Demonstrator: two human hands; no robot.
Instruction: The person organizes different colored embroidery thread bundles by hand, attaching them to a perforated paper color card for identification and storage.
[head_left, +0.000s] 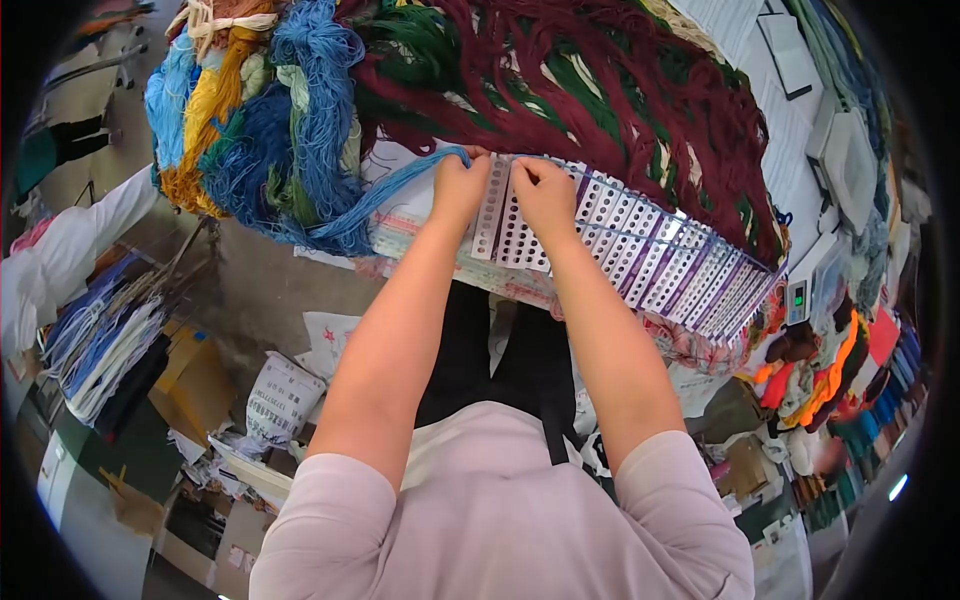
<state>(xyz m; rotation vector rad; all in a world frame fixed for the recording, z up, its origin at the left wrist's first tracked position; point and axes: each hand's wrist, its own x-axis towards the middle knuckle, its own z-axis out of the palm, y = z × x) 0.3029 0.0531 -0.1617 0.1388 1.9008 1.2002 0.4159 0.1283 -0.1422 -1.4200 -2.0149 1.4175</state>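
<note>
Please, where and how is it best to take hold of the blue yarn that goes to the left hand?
I would grip the blue yarn at its narrow stretch beside the left hand, coming from the near side, fingers around it. There it is gathered like a rope; farther left it spreads into a loose, tangled heap.

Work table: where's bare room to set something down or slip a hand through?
Pale sheet between the maroon yarn and grey device: likely fits something small. Patterned cloth between the blue yarn and punched cards: hand room only, I'd say, left forearm crossing. Crowded: far side, under yarn; the card row at the right hand.
</note>
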